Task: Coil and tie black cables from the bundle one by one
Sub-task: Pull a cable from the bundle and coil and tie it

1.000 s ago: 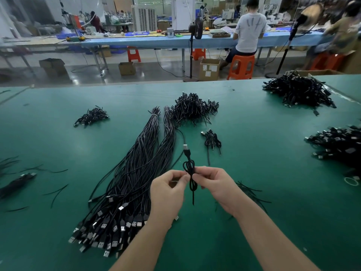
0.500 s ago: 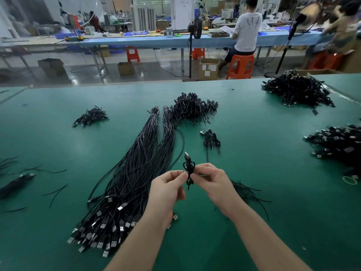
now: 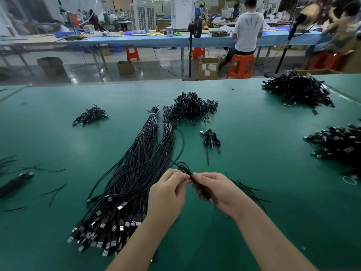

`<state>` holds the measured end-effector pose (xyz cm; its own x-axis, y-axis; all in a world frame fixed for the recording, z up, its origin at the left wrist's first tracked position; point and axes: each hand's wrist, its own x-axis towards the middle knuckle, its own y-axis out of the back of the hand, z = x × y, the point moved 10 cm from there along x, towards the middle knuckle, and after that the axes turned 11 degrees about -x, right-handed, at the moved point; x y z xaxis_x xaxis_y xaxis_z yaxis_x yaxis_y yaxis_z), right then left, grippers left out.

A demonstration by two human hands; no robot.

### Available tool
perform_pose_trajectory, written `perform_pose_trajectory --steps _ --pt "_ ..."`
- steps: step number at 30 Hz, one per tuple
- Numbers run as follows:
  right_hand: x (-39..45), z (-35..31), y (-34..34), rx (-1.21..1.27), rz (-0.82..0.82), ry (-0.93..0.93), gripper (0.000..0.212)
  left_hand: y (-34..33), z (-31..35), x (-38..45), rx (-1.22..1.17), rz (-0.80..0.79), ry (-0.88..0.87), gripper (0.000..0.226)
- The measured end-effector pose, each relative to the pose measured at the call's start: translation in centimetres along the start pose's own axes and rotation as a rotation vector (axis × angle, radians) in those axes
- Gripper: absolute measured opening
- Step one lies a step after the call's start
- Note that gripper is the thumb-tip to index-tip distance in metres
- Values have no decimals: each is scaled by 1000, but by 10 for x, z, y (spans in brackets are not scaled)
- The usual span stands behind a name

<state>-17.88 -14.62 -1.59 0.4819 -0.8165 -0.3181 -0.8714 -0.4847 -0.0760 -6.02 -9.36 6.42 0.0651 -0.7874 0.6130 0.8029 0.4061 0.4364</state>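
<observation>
Black cable coil [image 3: 185, 170] now lies tipped sideways, pinched tight between your left hand [image 3: 168, 194] and right hand [image 3: 214, 192], so the tie looks nearly done.

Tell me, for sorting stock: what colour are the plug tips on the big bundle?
Silver metal tips on black plugs, head view.

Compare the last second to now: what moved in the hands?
The coiled cable stood upright between the fingertips with its plug on top; now it is tipped over, and the right hand has closed around its lower part. Left hand still pinches it. The long bundle on the table stayed put.
</observation>
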Motion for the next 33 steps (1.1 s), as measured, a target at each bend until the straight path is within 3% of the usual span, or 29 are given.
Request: perform_pose_trajectory --steps 4,9,12,16,19,22,24,28,30,33 --pt "1 0 1 -4 25 35 24 0 -9 -1 -53 22 108 2" --pt "0 -2 4 -10 111 87 20 -3 -39 -10 -275 124 491 13" --pt "0 -6 10 -83 196 146 21 -13 -56 -21 -486 149 743 13" --pt "-2 -14 13 -122 229 233 18 -40 -65 -34 -997 139 1118 8" --pt "-3 -19 13 -176 211 278 19 -49 -62 -34 -1148 64 1219 8" --pt "-2 -21 13 -179 186 264 20 -39 -63 -26 -1030 48 1090 9" --pt "0 -20 16 -210 199 225 21 -22 -62 -12 -786 47 860 6" --pt "2 -16 21 -153 211 151 28 2 -27 11 -165 14 243 12" --pt "1 -14 15 -41 151 123 35 -1 -6 7 -39 -19 3 7" --pt "0 -8 10 59 78 85 28 -4 7 0 100 -21 -180 19"
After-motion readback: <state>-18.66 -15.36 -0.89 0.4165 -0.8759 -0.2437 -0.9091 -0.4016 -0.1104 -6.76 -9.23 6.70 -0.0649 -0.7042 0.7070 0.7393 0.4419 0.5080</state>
